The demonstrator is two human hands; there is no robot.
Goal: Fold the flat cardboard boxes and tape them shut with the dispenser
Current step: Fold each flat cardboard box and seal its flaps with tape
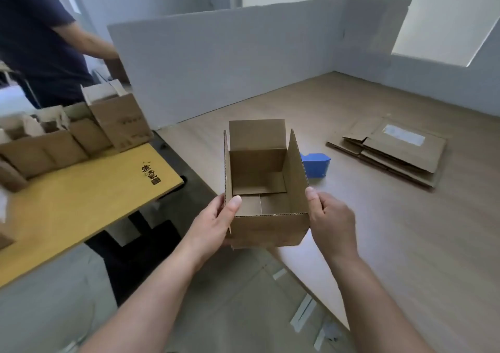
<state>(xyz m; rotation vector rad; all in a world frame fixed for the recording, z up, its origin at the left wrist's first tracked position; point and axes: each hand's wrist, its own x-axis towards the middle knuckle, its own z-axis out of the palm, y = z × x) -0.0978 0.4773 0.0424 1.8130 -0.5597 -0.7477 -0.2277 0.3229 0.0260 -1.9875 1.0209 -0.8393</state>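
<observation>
Brown corrugated cardboard box (270,229) held over the near edge of the pale wooden table (405,244), mouth upward, top flaps standing, long axis seemingly pointing away from the wearer, left grip (216,223) and right grip (332,220) each clasping a near corner, blue tape dispenser (316,164) just behind, white partition board (243,68) beyond.

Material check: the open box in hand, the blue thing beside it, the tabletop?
Open box: corrugated cardboard, matte brown; fluting shows along the cut rim. Blue object: probably moulded plastic, uniform colour, slight sheen; partly hidden by the box. Tabletop: pale wood-grain look, likely laminate; can't tell from solid wood.
</observation>
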